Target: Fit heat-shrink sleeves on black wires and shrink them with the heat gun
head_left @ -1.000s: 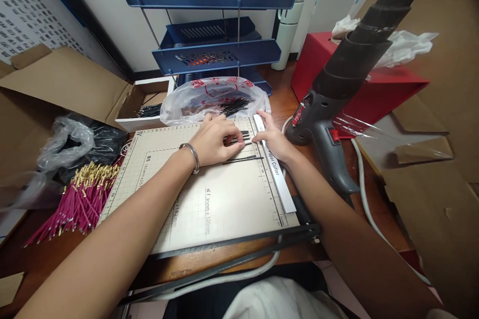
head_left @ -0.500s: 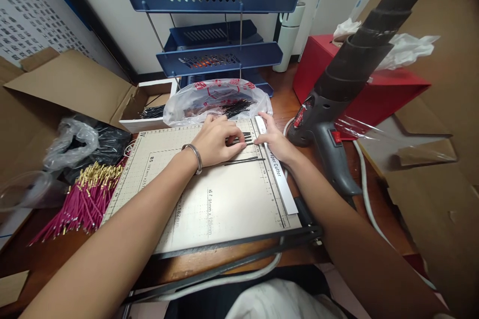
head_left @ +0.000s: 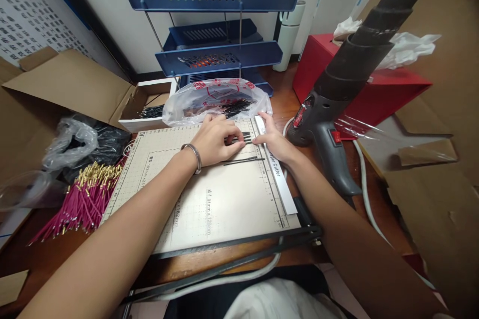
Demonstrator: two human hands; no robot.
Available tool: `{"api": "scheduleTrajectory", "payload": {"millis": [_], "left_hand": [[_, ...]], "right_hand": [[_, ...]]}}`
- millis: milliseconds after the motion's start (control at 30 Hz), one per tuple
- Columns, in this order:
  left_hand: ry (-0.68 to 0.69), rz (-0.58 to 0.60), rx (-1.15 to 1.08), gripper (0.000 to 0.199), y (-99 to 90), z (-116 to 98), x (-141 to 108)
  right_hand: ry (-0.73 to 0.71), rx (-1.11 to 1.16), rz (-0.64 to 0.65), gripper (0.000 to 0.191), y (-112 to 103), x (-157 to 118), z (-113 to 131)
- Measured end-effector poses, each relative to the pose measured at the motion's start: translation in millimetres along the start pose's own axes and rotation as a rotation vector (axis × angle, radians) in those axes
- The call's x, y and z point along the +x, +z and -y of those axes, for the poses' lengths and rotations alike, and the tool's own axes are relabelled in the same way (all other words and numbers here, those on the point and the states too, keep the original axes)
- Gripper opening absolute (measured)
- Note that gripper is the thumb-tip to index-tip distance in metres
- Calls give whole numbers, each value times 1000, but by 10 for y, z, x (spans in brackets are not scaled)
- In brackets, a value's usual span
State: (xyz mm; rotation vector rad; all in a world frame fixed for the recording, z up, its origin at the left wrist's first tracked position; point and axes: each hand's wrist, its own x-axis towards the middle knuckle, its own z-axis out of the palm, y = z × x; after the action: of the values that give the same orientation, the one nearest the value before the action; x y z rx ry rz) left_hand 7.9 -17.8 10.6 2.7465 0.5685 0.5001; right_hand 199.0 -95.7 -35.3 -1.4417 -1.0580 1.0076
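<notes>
A paper cutter [head_left: 232,199] with a cream, grid-marked board lies on the wooden table before me. Over its upper right part, my left hand [head_left: 217,139] is closed on several thin black cords [head_left: 246,137], their ends pointing toward the white guard strip [head_left: 279,179]. My right hand [head_left: 273,139] lies across that strip with fingers apart; its thumb reaches left to the cord ends. Just below the left hand, more black cord pieces [head_left: 245,160] lie flat on the board. The left fingers hide most of the held cords.
A heat gun [head_left: 333,124] stands at right, nozzle up, near a red box [head_left: 396,89]. Behind the board sit a plastic bag [head_left: 179,107] of black cords and a blue rack [head_left: 220,55]. Magenta cords with gold tips [head_left: 90,194] lie at left. The cutter's long black arm [head_left: 224,264] extends along the front.
The held cords have shifted slightly under my left fingers, and the right thumb has moved a little left. Otherwise both hands stay in place.
</notes>
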Motion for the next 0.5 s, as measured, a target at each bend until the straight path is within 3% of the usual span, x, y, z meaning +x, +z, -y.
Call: {"api": "scheduleTrajectory", "payload": {"millis": [267, 500], "left_hand": [[-2, -3, 22, 23, -13, -2, -1], [91, 22, -6, 24, -93, -95, -31]], "right_hand": [[-3, 34, -9, 101, 21, 5, -4], [-3, 43, -21, 98, 29, 9, -24]]}}
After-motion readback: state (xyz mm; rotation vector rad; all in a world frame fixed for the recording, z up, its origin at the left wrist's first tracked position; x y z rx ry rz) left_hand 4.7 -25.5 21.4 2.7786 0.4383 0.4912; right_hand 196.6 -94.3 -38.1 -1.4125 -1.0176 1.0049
